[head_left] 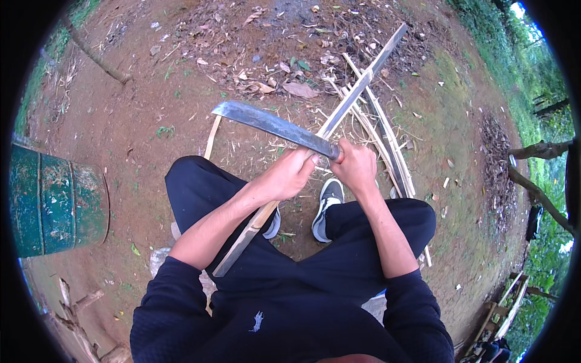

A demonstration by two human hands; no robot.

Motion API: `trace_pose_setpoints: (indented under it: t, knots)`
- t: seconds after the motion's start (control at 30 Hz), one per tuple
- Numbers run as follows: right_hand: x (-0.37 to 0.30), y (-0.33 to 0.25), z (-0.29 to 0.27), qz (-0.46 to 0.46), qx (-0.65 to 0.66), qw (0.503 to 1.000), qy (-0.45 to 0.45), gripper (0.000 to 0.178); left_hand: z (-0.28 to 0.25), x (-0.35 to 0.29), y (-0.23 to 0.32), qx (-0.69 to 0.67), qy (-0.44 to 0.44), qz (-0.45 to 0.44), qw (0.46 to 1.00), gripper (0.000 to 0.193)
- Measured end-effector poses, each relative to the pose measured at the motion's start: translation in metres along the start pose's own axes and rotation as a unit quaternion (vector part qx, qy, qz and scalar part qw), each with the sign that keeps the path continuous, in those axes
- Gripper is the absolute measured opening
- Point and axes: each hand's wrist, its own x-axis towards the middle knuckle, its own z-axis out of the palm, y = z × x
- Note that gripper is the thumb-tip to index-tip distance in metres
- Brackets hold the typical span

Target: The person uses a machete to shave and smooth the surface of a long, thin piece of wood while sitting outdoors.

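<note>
My right hand (356,166) is closed round the handle of a machete (272,126). Its broad, curved blade points to the left and lies across a long split bamboo strip (357,97). My left hand (290,172) grips that strip just below the crossing. One end of the strip rests over my left thigh, while the other stretches away to the far right. Whether the blade's edge touches the strip cannot be made out. Both hands are close together above the gap between my knees.
More split strips (396,157) lie on the ground beyond my right knee, among thin shavings. A dented green drum (54,202) is at the left. Dry leaves (299,89) cover the soil ahead. Branches (541,149) jut in at the right, and cut wood (78,314) lies at lower left.
</note>
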Motion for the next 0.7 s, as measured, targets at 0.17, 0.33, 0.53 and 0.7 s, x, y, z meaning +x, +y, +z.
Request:
trace_pose_setpoints:
  t: [0.17, 0.33, 0.53, 0.7]
  knots:
    - [0.015, 0.045, 0.008, 0.121, 0.017, 0.992, 0.006, 0.008, -0.006, -0.006, 0.012, 0.048, -0.041, -0.121, 0.991, 0.023]
    - [0.017, 0.038, 0.001, 0.147, 0.055, 0.988, -0.012, 0.017, 0.007, -0.007, -0.001, 0.045, 0.016, -0.098, 0.994, 0.027]
    - [-0.001, 0.018, 0.011, -0.059, 0.039, 0.997, 0.002, 0.014, 0.002, 0.0, 0.0, 0.007, 0.024, -0.019, 1.0, 0.024]
    - [0.003, 0.029, 0.024, -0.08, 0.002, 0.995, 0.061, 0.023, -0.008, 0.002, 0.001, -0.026, -0.003, 0.011, 1.0, 0.024]
